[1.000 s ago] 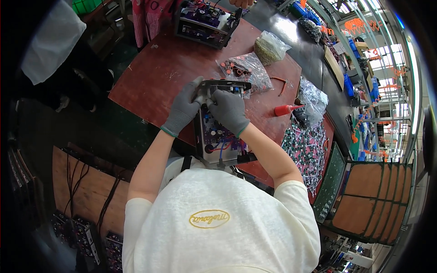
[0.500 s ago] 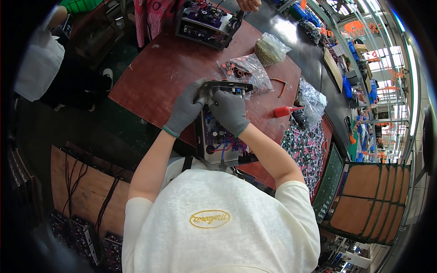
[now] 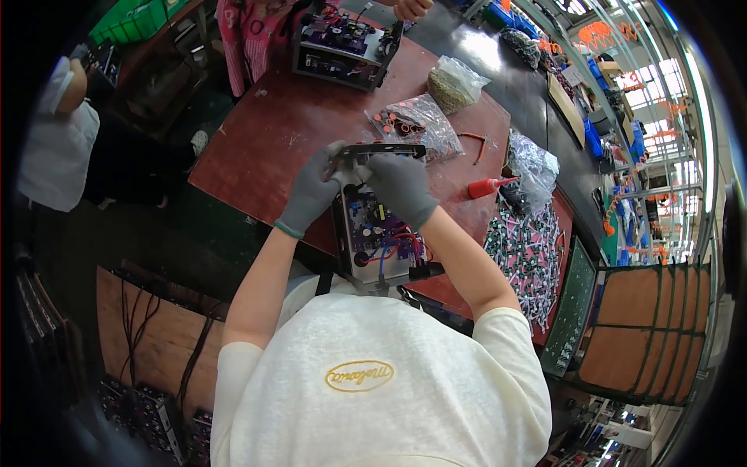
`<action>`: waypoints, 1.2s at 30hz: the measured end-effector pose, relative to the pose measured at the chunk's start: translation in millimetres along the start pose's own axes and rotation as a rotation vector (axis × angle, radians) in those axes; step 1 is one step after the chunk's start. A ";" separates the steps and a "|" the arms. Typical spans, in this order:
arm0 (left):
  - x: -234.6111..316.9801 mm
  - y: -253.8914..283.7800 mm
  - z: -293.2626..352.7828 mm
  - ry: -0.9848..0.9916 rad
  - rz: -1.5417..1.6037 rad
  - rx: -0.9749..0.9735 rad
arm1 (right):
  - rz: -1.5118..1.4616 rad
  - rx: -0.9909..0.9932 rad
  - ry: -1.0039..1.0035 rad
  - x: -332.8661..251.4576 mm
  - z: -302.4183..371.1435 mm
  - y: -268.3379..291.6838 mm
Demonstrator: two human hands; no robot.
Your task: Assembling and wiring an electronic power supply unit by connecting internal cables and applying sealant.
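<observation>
My left hand (image 3: 313,193), in a grey knit glove, is closed on the left end of a black panel (image 3: 401,149) with holes in it. The panel stands at the far end of an open metal amplifier-like chassis (image 3: 393,271). Inside the chassis lie a purple circuit board (image 3: 364,222) and red and blue wires (image 3: 384,251). My right hand (image 3: 403,189), gloved alike, has its fingers curled together against the near side of the panel. What its fingertips pinch is hidden.
Beyond lie a bag of small parts (image 3: 420,124), a bag of greenish bits (image 3: 453,84) and an orange-red piece (image 3: 475,146). To the right are a red bottle (image 3: 484,187) and a pile of wired connectors (image 3: 525,257). Another chassis (image 3: 342,54) stands far off, near a person in pink.
My right hand and forearm have shifted slightly right and down, uncovering more of the wires. The left hand keeps its hold on the panel. The whole view has turned a little.
</observation>
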State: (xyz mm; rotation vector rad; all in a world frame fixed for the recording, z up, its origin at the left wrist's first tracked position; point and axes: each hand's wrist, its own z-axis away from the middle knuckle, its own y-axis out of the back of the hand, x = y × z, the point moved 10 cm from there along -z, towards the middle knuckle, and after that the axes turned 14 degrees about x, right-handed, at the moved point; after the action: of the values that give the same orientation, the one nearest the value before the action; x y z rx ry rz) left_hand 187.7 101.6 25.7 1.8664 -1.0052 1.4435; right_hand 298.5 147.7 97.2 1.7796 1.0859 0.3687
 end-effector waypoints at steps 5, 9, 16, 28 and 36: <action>18.7 15.6 9.7 -0.119 -0.244 0.195 | -0.190 0.248 -0.340 61.0 22.9 62.9; 52.1 -14.3 18.2 -0.271 -0.465 0.041 | -0.173 0.213 -0.551 96.7 67.8 36.2; 53.6 -76.4 20.1 -0.552 -1.074 -0.130 | -0.202 0.231 -0.642 113.8 75.8 21.9; 38.8 -69.9 17.0 -0.268 -0.623 -0.152 | -0.581 0.179 -0.790 106.3 94.9 2.5; 45.6 -91.7 24.0 -0.293 -0.580 -0.214 | -0.460 0.251 -0.670 108.5 106.7 25.2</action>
State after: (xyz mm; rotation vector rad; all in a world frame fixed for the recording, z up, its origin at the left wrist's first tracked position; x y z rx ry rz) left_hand 283.1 123.4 64.4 2.0156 -0.6278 0.7152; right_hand 441.8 169.7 44.8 1.6110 1.0237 -0.6270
